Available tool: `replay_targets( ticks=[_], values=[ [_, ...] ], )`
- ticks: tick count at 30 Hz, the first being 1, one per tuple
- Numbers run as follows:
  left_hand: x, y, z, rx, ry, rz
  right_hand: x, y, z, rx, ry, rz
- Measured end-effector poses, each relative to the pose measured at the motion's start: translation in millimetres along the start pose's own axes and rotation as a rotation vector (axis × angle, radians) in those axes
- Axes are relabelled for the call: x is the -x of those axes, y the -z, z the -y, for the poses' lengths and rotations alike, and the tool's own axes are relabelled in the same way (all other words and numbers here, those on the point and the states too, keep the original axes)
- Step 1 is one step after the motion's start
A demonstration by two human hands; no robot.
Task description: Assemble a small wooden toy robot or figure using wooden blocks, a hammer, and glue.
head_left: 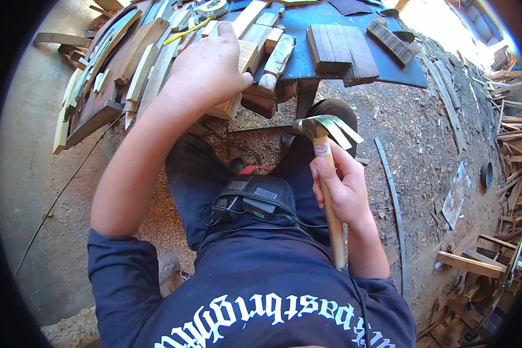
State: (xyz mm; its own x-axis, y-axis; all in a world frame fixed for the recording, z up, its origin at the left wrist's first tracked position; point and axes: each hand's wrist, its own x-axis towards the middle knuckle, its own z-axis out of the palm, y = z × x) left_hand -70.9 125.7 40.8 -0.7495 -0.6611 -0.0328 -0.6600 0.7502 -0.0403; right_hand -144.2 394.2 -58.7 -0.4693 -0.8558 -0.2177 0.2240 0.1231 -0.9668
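My left hand reaches to the near edge of a bench crowded with wood. Its index finger points away from me and its thumb lies along a light wooden block, which it seems to grip; the other fingers are hidden. In my right hand is a claw hammer, held high on its wooden handle, just below the metal head. The hammer stands upright over my right thigh, claw to the right, apart from the bench. A narrow, worn wood piece lies just right of my left hand.
Dark wood blocks sit on the blue bench top. Several strips and a tape measure lie at the left and far side. A black mesh pouch rests at my lap. Scrap wood piles up at right.
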Motion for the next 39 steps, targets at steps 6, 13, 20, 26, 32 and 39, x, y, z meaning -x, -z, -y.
replay_targets(
  ticks=[6, 13, 20, 26, 32, 39],
  values=[
    [-4, 9, 21, 0.108, 0.014, -0.062, 0, 2, 11, -0.072, 0.219, -0.002],
    [-5, 21, 60, 0.751, 0.006, -0.099, -21, -11, 35, -0.079, 0.552, 0.037],
    [21, 0, 61, 1.696, -0.090, -0.186, -47, -23, 78, -0.113, 0.617, 0.102],
    [9, -32, 44, 1.687, -0.140, -0.445, -100, -49, 118, 0.368, 0.884, -0.447],
    [-3, -64, 53, 1.960, -0.301, -0.353, -133, -63, 117, 0.661, 0.840, -0.407],
    [-7, -73, 58, 2.294, -0.319, -0.176, -152, -68, 107, 0.772, 0.934, -0.401]
  ],
)
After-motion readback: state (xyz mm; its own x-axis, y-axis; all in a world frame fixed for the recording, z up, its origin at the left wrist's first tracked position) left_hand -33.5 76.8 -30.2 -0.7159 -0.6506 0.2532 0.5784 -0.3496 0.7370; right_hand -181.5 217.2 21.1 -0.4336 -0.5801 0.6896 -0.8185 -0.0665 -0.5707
